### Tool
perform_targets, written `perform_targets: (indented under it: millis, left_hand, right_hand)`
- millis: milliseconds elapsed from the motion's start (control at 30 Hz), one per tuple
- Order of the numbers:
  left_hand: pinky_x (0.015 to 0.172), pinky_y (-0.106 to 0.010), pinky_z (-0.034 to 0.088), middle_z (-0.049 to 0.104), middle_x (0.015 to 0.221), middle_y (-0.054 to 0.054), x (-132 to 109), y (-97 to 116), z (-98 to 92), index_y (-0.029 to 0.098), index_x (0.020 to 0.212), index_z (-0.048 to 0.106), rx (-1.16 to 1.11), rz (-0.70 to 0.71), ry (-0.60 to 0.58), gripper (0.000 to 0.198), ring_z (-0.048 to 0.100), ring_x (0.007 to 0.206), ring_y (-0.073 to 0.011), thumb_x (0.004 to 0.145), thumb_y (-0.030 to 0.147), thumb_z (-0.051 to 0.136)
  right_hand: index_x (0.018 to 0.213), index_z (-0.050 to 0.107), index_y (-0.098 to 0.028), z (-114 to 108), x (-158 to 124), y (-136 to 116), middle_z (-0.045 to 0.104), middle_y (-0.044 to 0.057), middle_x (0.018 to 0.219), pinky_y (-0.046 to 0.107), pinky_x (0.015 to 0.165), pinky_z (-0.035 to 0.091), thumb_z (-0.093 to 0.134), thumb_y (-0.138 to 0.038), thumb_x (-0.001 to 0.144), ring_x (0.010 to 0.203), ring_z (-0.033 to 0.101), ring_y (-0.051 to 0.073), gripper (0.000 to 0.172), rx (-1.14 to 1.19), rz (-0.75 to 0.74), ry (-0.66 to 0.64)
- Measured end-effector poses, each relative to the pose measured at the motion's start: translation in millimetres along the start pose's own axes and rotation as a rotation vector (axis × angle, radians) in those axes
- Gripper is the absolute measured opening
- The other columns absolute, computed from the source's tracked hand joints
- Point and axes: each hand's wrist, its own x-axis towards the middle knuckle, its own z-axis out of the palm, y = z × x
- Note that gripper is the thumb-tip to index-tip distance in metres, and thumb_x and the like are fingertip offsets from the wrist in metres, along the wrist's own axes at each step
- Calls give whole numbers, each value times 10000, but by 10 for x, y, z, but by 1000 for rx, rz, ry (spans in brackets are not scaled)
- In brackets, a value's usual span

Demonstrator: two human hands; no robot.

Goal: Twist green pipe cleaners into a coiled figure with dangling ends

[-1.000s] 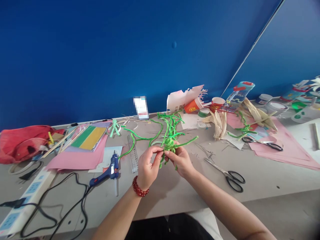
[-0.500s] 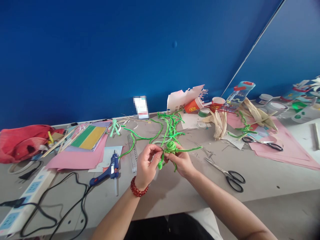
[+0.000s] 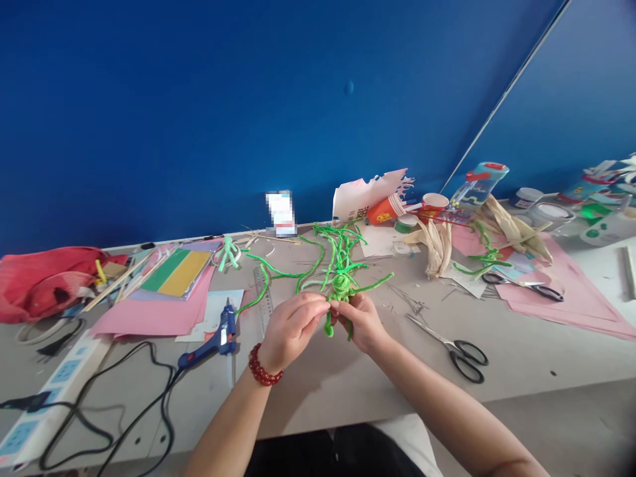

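Note:
Between my hands is a green pipe-cleaner figure [image 3: 340,286] with a coiled round head, one arm sticking out to the right and legs hanging below. My right hand [image 3: 365,322] pinches its body from the right. My left hand [image 3: 297,326], a red bead bracelet on its wrist, has its fingertips closed on the figure's left side, hiding that part. Just behind lies a tangle of green pipe cleaners [image 3: 342,248]. A finished-looking pale green pipe-cleaner figure [image 3: 228,254] stands farther left.
Left are a blue glue gun [image 3: 226,330], a ruler [image 3: 263,298], coloured sheets [image 3: 173,273] and a power strip [image 3: 54,391] with looping cables. Right are black-handled scissors [image 3: 454,348], corn husks [image 3: 434,248], paper cups [image 3: 387,209] and pink paper [image 3: 571,298]. A blue wall [image 3: 248,119] stands behind.
My left hand has turned, its fingers now extended together over the figure's left side. The figure's right arm has tilted upward, and its left leg has shifted right.

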Motion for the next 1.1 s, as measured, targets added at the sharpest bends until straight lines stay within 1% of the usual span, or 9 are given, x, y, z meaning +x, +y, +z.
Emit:
perform_targets:
  millis: [200, 367, 467, 567, 733, 800, 900, 1000, 1100]
  left_hand:
    - [830, -303, 596, 730, 1039, -108, 12, -31, -42, 180, 1142, 621, 71, 80, -60, 305, 705, 980, -183, 914, 9, 513]
    - [872, -378, 591, 722, 1014, -116, 18, -44, -23, 172, 1121, 622, 84, 120, -70, 241, 695, 982, -213, 920, 61, 550]
    - [836, -382, 590, 723, 958, -96, 15, -43, -10, 190, 1079, 625, 104, 123, -43, 205, 697, 920, -212, 917, 81, 563]
    - [772, -350, 581, 716, 915, -80, 13, -26, 11, 204, 1058, 616, 66, 84, -18, 190, 686, 856, -199, 926, 91, 539]
    - [732, -304, 555, 693, 857, -65, 5, 30, 63, 204, 990, 611, -44, -81, 18, 134, 666, 803, -179, 954, 147, 495]
    - [721, -286, 544, 678, 818, -47, -6, 51, 82, 202, 930, 605, -73, -173, 48, 93, 657, 771, -167, 940, 148, 530]
    - [676, -258, 529, 674, 790, -31, -23, 75, 102, 193, 899, 611, -144, -354, 86, 25, 651, 721, -152, 915, 180, 597]
    - [615, -233, 521, 670, 772, -20, -12, 95, 107, 185, 884, 607, -374, -562, 64, 72, 648, 666, -135, 928, 241, 599]
    - [621, -231, 530, 661, 758, -8, 28, 113, 100, 182, 844, 587, -576, -686, 60, 133, 652, 660, -130, 918, 288, 622]
  right_hand:
    - [600, 608, -170, -6, 7, 12, 583, -16, 511, 220, 454, 410, 853, -401, 645, 483, 524, 112, 340, 10, 73, 47]
    - [600, 607, -170, 10, 11, 4, 569, -28, 506, 202, 445, 420, 858, -372, 641, 469, 515, 100, 326, 48, 75, 30]
    - [607, 602, -173, 8, 8, 18, 560, -35, 504, 199, 417, 400, 861, -366, 645, 450, 490, 93, 325, 44, 74, 23]
    - [623, 617, -169, -2, 6, 30, 557, -40, 499, 186, 396, 359, 866, -362, 646, 438, 484, 82, 316, 32, 87, 17]
    - [693, 656, -167, 0, 0, 29, 604, -28, 552, 194, 446, 389, 871, -378, 641, 487, 538, 94, 306, 43, 122, 15]
    - [697, 656, -166, 8, -4, 29, 601, -26, 548, 195, 444, 369, 874, -392, 641, 491, 536, 95, 319, 25, 103, 0]
    - [712, 658, -171, 24, -8, 25, 588, -30, 563, 211, 473, 398, 872, -416, 646, 502, 523, 98, 332, -1, 42, -26]
    - [742, 662, -179, 38, -9, 14, 582, -29, 594, 236, 510, 439, 859, -427, 666, 517, 516, 105, 325, -36, -24, -43]
    - [777, 663, -187, 40, -11, 7, 589, -22, 613, 249, 527, 455, 837, -446, 689, 531, 520, 116, 324, -100, -59, -50]
